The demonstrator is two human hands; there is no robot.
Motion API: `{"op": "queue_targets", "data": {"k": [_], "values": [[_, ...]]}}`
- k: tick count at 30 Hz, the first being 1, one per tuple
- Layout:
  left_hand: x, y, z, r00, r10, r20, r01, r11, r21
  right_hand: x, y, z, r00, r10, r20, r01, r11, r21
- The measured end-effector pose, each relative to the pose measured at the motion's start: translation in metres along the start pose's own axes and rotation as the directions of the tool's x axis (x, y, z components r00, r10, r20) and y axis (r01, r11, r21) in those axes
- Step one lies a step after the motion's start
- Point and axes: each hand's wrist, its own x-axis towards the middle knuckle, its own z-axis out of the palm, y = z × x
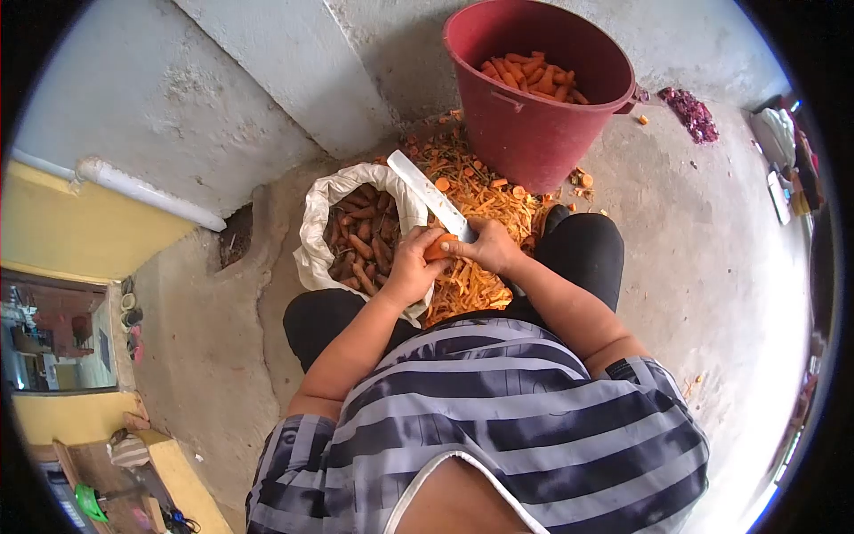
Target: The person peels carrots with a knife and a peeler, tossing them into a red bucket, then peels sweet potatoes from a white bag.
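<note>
My left hand [414, 265] is closed around an orange carrot [440, 246], of which only a short part shows. My right hand [489, 246] grips a knife [427, 189] with a broad, pale blade that points up and to the left. Both hands are close together, with the knife's lower end beside the carrot. Below and beyond them lies a heap of orange peelings [469, 289]. Just left of my hands, an open white sack [313, 233] holds many unpeeled, brownish carrots [362, 233].
A large red bucket [543, 133] with peeled carrots [534, 76] stands beyond the peelings, near the wall [240, 80]. Cut carrot ends lie around its base. Purplish scraps [691, 114] are on the floor at the upper right. My knees flank the sack and peelings.
</note>
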Motion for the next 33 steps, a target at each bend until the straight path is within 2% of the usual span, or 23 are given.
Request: {"op": "queue_targets", "data": {"k": [4,7,10,13,14,15,16,19,22,23,26,29,33], "values": [[-0.001,-0.006,0.007,0.996,0.023,-0.082,-0.015,0.996,0.093,-0.004,-0.006,0.001,1.0,-0.019,-0.011,0.018,0.998,-0.059],[0.001,-0.002,0.007,0.998,-0.024,-0.054,0.032,0.989,0.142,0.005,0.017,0.016,0.995,-0.045,-0.093,0.046,0.999,0.008],[0.0,-0.011,0.01,0.996,-0.087,-0.006,0.086,0.976,0.202,0.008,0.025,0.022,0.996,0.029,-0.079,-0.033,0.998,-0.046],[0.003,-0.013,0.007,0.92,-0.39,0.034,0.389,0.921,0.034,0.012,0.029,0.018,0.989,-0.022,-0.149,-0.002,0.988,-0.156],[0.001,-0.023,0.008,0.922,-0.387,0.031,0.388,0.915,-0.112,0.017,0.037,0.019,0.969,-0.088,-0.232,0.05,0.985,-0.165],[0.003,-0.022,0.009,0.839,-0.544,0.031,0.52,0.782,-0.343,0.014,0.031,0.011,0.979,-0.055,-0.198,0.034,0.993,-0.109],[0.005,-0.02,0.011,0.732,-0.678,0.07,0.594,0.585,-0.552,0.009,0.022,0.002,0.986,-0.025,-0.163,0.016,0.998,-0.053],[0.003,-0.02,0.0,0.578,-0.73,0.364,0.634,0.122,-0.763,0.001,0.011,0.0,0.98,-0.147,-0.132,0.118,0.971,-0.208],[0.008,-0.003,0.001,0.498,-0.764,0.409,0.637,0.003,-0.77,-0.012,-0.007,0.006,0.964,-0.23,-0.132,0.189,0.945,-0.266],[0.01,-0.001,0.002,0.55,-0.704,0.449,0.613,-0.026,-0.79,-0.013,-0.012,0.007,0.971,-0.213,-0.108,0.17,0.934,-0.314],[0.009,-0.013,0.006,0.563,-0.685,0.463,0.602,-0.044,-0.798,-0.015,-0.014,0.012,0.95,-0.283,-0.133,0.231,0.921,-0.314],[0.012,-0.005,0.005,0.535,-0.729,0.427,0.588,-0.041,-0.808,-0.015,-0.016,0.013,0.949,-0.289,-0.127,0.234,0.913,-0.333],[0.01,-0.013,0.006,0.558,-0.705,0.439,0.573,-0.056,-0.818,-0.015,-0.014,0.018,0.949,-0.28,-0.143,0.212,0.906,-0.367]]}}
